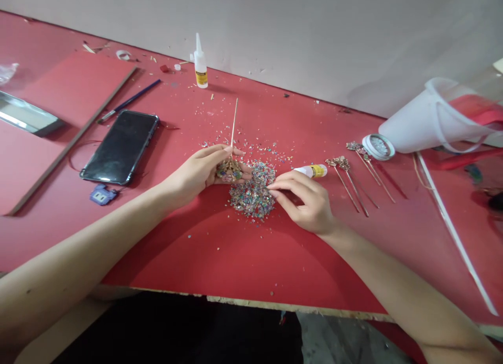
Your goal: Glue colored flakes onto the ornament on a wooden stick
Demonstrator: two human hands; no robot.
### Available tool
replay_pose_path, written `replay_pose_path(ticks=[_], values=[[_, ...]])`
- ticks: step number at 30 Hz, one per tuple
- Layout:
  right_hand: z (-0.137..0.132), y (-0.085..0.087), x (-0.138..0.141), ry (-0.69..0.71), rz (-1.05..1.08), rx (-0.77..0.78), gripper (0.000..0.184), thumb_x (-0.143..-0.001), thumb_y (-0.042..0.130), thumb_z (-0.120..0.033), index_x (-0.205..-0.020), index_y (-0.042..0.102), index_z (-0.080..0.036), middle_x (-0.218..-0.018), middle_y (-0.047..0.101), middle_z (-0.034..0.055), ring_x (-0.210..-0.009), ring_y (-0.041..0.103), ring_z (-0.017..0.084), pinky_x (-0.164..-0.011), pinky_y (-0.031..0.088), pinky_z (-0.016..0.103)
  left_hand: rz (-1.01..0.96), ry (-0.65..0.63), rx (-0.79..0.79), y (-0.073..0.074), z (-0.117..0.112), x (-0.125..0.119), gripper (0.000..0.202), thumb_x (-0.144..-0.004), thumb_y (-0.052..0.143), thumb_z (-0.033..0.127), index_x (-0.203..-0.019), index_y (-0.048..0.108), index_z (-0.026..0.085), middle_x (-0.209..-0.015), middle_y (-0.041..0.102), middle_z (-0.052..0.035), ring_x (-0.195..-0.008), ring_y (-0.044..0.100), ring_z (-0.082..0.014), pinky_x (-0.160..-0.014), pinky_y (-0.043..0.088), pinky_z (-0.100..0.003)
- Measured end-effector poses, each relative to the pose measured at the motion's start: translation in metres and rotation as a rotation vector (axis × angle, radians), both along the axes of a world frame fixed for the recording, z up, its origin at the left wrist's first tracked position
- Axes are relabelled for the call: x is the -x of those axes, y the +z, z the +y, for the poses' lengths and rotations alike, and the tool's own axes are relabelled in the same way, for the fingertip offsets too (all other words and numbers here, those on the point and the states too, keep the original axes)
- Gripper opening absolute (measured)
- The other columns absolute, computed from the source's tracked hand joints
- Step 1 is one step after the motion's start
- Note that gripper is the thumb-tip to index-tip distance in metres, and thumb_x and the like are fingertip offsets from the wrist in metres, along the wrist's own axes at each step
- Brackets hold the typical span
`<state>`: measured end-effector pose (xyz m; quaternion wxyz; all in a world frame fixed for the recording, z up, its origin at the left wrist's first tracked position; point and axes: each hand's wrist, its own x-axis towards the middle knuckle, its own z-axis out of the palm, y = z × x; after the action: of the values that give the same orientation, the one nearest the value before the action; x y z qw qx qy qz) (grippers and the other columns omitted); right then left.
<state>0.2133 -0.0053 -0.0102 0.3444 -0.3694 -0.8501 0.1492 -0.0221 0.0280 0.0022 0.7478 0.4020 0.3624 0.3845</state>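
Note:
My left hand (214, 167) is closed round a gold hairpin (230, 170). The hairpin's ornate head, set with coloured pieces, rests at the fingers, and its thin stem points up and away. Below and beside it spreads a pile of small shimmering shell-like chips (253, 196) on the red table. At the right edge of the pile is my right hand (301, 199), thumb and fingertips pinched together; whatever is between them is too small to make out. Just behind its knuckles lies a white glue bottle (316, 171) with a yellow label, partly hidden by the hand.
Several finished-looking hairpins (346, 178) lie to the right, by a tilted white bucket (416, 118) and a small round container (378, 146). Another glue bottle (201, 70) stands at the back. Leftward are a phone (121, 148), a brush (131, 99) and a wooden strip (78, 136).

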Motion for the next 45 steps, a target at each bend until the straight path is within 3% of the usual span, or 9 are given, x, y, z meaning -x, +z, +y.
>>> replay_pose_path(ticks=[10, 21, 45], values=[[-0.006, 0.001, 0.003, -0.020, 0.014, -0.135, 0.024, -0.079, 0.059, -0.008, -0.098, 0.061, -0.022, -0.089, 0.062, 0.0042, -0.082, 0.060, 0.016, -0.073, 0.051, 0.033, -0.088, -0.121, 0.150, 0.003, -0.018, -0.013, 0.025, -0.093, 0.044, 0.027, -0.111, 0.057, 0.015, -0.106, 0.068, -0.0124, -0.096, 0.066, -0.0230, -0.084, 0.054, -0.040], [-0.005, -0.001, 0.004, 0.002, -0.033, -0.191, 0.026, -0.078, 0.059, -0.005, -0.099, 0.060, -0.020, -0.091, 0.061, 0.0060, -0.083, 0.059, 0.017, -0.074, 0.052, 0.033, -0.128, -0.164, 0.208, 0.002, -0.025, -0.018, 0.024, -0.092, 0.045, 0.025, -0.109, 0.058, 0.014, -0.106, 0.067, -0.0128, -0.096, 0.066, -0.0227, -0.082, 0.055, -0.038], [-0.004, 0.001, 0.003, 0.026, -0.009, -0.141, 0.026, -0.075, 0.062, -0.004, -0.098, 0.061, -0.017, -0.090, 0.061, 0.0062, -0.083, 0.059, 0.016, -0.074, 0.051, 0.032, -0.129, -0.165, 0.237, 0.005, -0.024, -0.018, 0.028, -0.094, 0.041, 0.023, -0.115, 0.054, 0.010, -0.101, 0.069, -0.0151, -0.089, 0.068, -0.0230, -0.086, 0.053, -0.042]])
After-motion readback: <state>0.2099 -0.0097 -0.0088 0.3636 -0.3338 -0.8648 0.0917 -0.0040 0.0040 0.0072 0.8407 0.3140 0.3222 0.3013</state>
